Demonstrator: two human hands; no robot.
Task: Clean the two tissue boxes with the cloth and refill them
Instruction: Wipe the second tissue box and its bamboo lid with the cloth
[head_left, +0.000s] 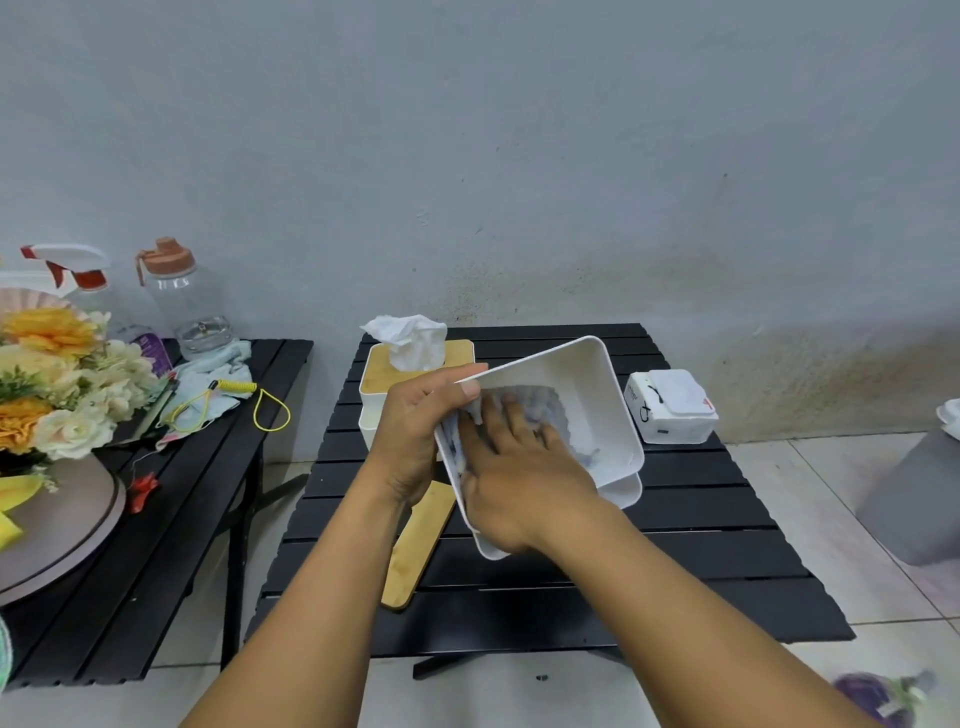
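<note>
Right hand: was inside the open box, fingers spread flat, pressing the cloth on its floor.
Left hand: gripped the box's near-left rim.
Open box: white, lidless, tilted toward camera over the counter.
Lid: bamboo, flat on counter, below left wrist.
Second box: behind left hand, lidded, tissue sticking out.
Tissue pack: on counter, right of open box.

A black slatted table: bare slats along the front and right leave a free way in. A lidded tissue box blocks the back left, a tissue pack the back right, a loose bamboo lid lies front left, the tilted open box fills the middle
</note>
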